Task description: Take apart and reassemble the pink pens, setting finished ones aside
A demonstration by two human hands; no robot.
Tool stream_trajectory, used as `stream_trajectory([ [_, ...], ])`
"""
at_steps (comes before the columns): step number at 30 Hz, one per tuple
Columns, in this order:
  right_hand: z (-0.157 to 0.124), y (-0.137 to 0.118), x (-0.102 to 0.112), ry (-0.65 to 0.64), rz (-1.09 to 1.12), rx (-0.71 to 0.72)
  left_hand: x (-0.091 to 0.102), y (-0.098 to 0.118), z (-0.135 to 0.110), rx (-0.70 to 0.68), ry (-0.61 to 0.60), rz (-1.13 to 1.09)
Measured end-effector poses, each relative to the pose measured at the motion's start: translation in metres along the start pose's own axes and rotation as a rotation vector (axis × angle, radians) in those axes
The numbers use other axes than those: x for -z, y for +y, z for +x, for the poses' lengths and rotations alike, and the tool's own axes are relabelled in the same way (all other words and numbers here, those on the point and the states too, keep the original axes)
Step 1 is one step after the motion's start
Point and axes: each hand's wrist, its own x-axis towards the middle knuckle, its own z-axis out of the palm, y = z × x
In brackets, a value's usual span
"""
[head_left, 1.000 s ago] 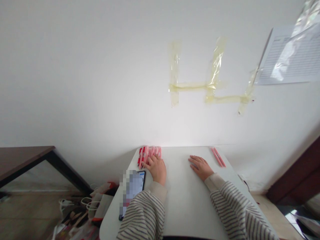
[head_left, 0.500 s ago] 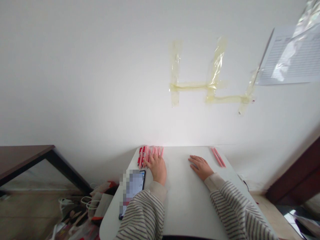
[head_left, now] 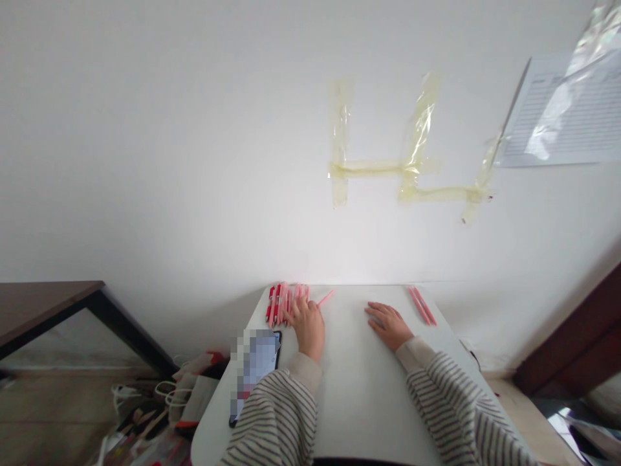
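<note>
My left hand [head_left: 308, 327] is at the far left part of the white table [head_left: 359, 395], its fingers curled. A pink pen [head_left: 326, 298] slants out to the right from under those fingers, its lower end hidden by the hand. Just left of the hand lies a row of several pink and red pens [head_left: 277, 304], partly covered by the fingers. My right hand [head_left: 389, 323] rests flat on the table, fingers stretched out and holding nothing. To its right lie two pink pens [head_left: 422, 306] side by side.
A phone [head_left: 257, 372] lies at the table's left edge beside my left sleeve. The white wall [head_left: 204, 162] meets the far edge. A dark table [head_left: 48, 307] stands to the left, with bags [head_left: 194, 395] on the floor below.
The rightmost pink pen of the left row has come away from the others and now tilts to the right at my left hand. My right hand has stayed still.
</note>
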Motion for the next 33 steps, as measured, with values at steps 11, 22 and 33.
stream_trajectory([
  [11,0.002,0.003,0.001,0.077,0.072,0.017,-0.012,0.007,-0.009,-0.161,-0.086,-0.341],
  [22,0.004,0.007,0.000,0.111,0.143,0.142,-0.018,0.017,-0.023,-0.264,-0.107,-0.462],
  [33,0.007,0.015,-0.005,0.170,0.184,0.076,-0.015,0.017,-0.023,-0.272,-0.205,-0.466],
])
